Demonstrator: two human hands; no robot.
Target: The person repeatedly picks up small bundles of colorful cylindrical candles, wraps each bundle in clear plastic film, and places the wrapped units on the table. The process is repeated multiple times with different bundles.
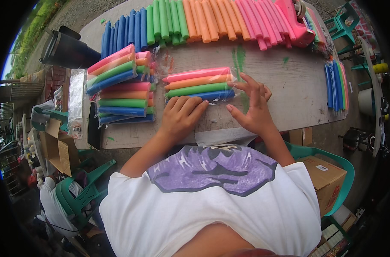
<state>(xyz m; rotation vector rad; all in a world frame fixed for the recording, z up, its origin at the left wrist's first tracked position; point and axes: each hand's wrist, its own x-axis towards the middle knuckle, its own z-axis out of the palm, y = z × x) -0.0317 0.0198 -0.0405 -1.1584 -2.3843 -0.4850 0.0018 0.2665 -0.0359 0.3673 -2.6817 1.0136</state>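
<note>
A clear plastic bag with pink, orange, green and blue candles lies flat on the table in front of me. My left hand is at its near edge, fingers together and curled against the blue candle. At the bag's right end is my right hand, its thumb and fingers apart and a fingertip against the plastic. To the left, several more bagged sets of candles are stacked. Loose candles line the far side in color groups: blue, green, orange and pink.
A pink tape dispenser stands at the far right. Another candle pack lies by the table's right edge. A black tumbler, clear plastic bags and a dark phone are at the left. A cardboard box sits on a green chair.
</note>
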